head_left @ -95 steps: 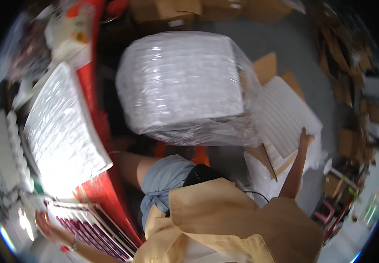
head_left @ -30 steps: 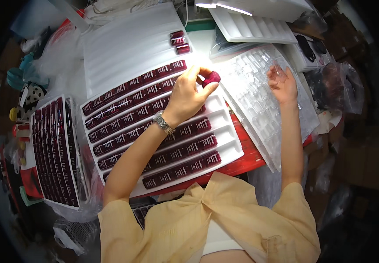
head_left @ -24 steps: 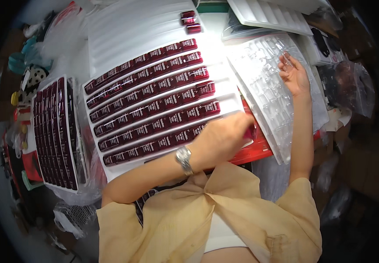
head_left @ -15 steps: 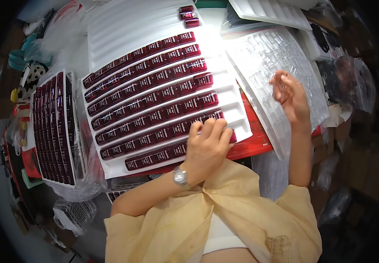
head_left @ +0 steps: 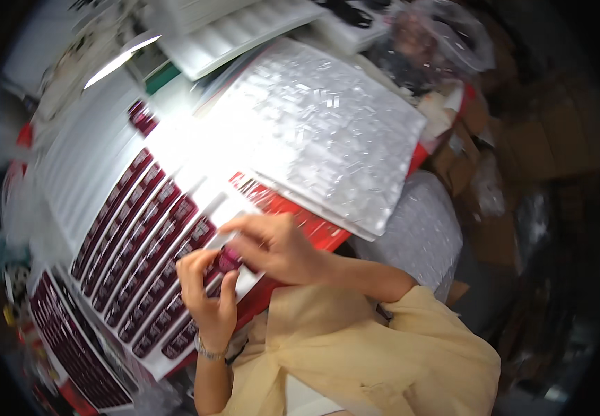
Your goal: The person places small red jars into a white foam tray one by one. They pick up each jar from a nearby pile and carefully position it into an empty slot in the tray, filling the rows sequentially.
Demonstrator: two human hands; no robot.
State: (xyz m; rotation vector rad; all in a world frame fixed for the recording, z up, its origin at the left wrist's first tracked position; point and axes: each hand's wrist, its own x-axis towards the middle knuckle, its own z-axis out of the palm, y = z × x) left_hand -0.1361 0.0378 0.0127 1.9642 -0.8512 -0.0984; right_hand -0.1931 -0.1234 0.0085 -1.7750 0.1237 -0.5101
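Observation:
Both of my hands meet over the lower right corner of a white ridged tray (head_left: 248,281). A small dark red bottle (head_left: 229,260) sits between them. My left hand (head_left: 206,295), with a metal-band watch (head_left: 207,349) at its wrist, is closed round the bottle between thumb and fingers. From the right, my right hand (head_left: 279,249) is bent over the bottle with its fingertips pinched together. Whatever those fingertips hold is hidden. Rows of matching dark red bottles (head_left: 149,260) lie in the tray's grooves to the left.
A white board covered with small clear pieces (head_left: 320,118) lies beyond my right hand on the red table covering (head_left: 307,220). Another filled tray (head_left: 71,340) stands at the lower left. A few red bottles (head_left: 142,116) lie at the tray's far end. Cardboard boxes (head_left: 556,139) are at right.
My right hand has come from the board of clear pieces to my left hand. My left hand has the bottle up between its fingers. The view has turned and shifted toward the right.

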